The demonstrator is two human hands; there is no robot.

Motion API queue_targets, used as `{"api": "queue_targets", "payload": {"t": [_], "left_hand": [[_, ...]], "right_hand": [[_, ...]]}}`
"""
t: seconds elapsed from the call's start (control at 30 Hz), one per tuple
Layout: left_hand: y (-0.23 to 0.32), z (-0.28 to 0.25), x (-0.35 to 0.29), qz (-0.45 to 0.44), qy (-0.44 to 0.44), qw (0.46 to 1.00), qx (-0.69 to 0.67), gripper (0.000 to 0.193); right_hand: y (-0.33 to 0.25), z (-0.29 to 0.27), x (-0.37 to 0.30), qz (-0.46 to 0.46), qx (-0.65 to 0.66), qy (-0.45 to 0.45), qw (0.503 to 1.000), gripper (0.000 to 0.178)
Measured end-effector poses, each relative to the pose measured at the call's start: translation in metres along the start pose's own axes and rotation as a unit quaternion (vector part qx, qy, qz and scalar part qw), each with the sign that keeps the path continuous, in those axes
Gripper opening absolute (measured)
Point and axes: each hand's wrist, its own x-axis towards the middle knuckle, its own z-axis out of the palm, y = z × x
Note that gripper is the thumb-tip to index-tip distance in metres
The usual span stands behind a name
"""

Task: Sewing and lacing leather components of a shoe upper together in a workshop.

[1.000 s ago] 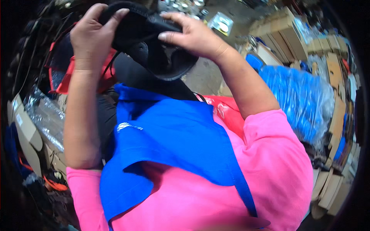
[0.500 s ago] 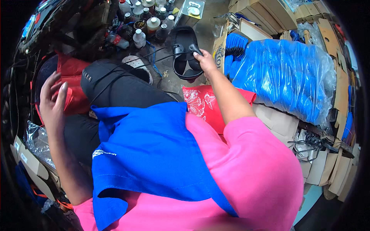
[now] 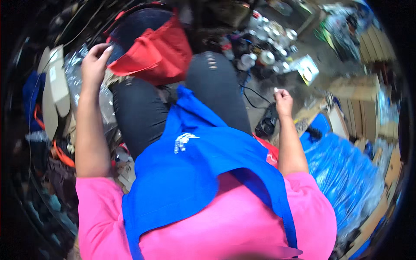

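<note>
My left hand (image 3: 96, 60) is raised beside the rim of a dark round container draped with red cloth (image 3: 158, 50). Its thumb and fingertips come close together; whether anything small is between them I cannot make out. On the right my right hand (image 3: 284, 103) has loosely curled fingers, with nothing visible in them. Just left of and below it, a black sandal (image 3: 265, 125) lies low by the floor, blurred, and a thin black cord (image 3: 251, 102) loops beside it. A blue apron (image 3: 203, 149) covers my lap.
Several bottles (image 3: 266, 56) and a square can (image 3: 307, 69) stand on the floor ahead. To the right are a plastic-wrapped blue bundle (image 3: 340, 173) and cardboard boxes (image 3: 357, 102). Pale flat cutouts (image 3: 58, 86) and clear plastic (image 3: 106, 106) lie at the left.
My view has swung left. My right hand has let go of the black sandal, which now lies low beside it. My left hand's spread fingers have drawn together near the red cloth.
</note>
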Motion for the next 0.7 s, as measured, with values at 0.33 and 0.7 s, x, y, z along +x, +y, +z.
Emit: {"api": "queue_targets", "payload": {"t": [0.33, 0.7], "left_hand": [[-0.026, 0.033, 0.012, 0.024, -0.057, 0.949, 0.311, 0.048], [-0.013, -0.005, -0.007, 0.061, -0.407, 0.904, 0.114, 0.026]], "right_hand": [[-0.274, 0.197, 0.027, -0.439, -0.134, -0.232, 0.858, 0.027], [-0.31, 0.286, 0.026, -0.489, -0.414, -0.388, 0.662, 0.015]]}}
